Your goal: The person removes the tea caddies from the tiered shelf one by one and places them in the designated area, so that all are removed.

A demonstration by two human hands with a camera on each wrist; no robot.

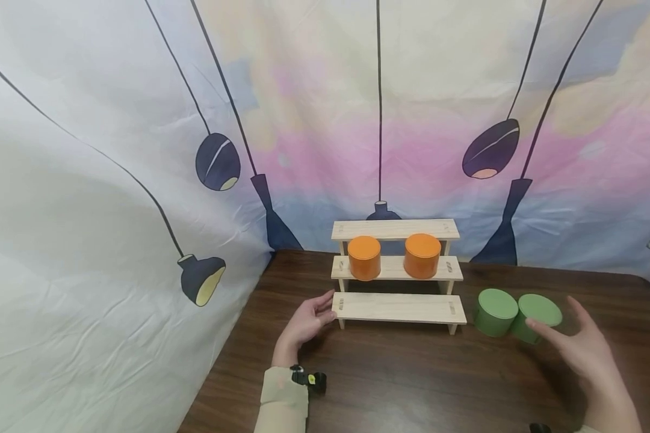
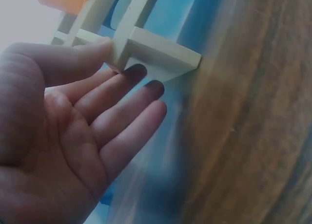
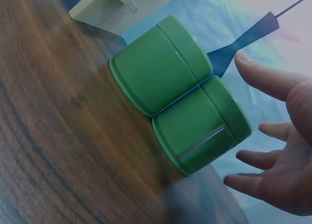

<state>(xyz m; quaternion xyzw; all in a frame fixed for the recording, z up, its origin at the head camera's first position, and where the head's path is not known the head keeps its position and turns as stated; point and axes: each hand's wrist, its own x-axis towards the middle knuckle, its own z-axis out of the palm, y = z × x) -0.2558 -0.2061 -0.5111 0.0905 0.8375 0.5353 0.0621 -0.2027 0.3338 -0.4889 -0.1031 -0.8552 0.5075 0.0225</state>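
- A dark wooden table (image 1: 390,385) stands before a backdrop printed with hanging lamps (image 1: 216,162).
- The left hand (image 1: 309,319), fingers straight, touches the lowest step of the wooden rack (image 1: 398,307), seemingly steadying it.
- The right hand (image 1: 579,346) hovers spread beside two touching green tins (image 1: 514,313), right of the rack.
- Closing on one tin squarely should avoid nudging its neighbour.
- Two orange tins (image 1: 392,257) sit on the middle step.

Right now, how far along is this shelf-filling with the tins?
Two orange tins already stand on the middle step of the wooden rack. The left hand touches the rack's end; the open right hand is beside two green tins, both on the table, neither gripped yet.
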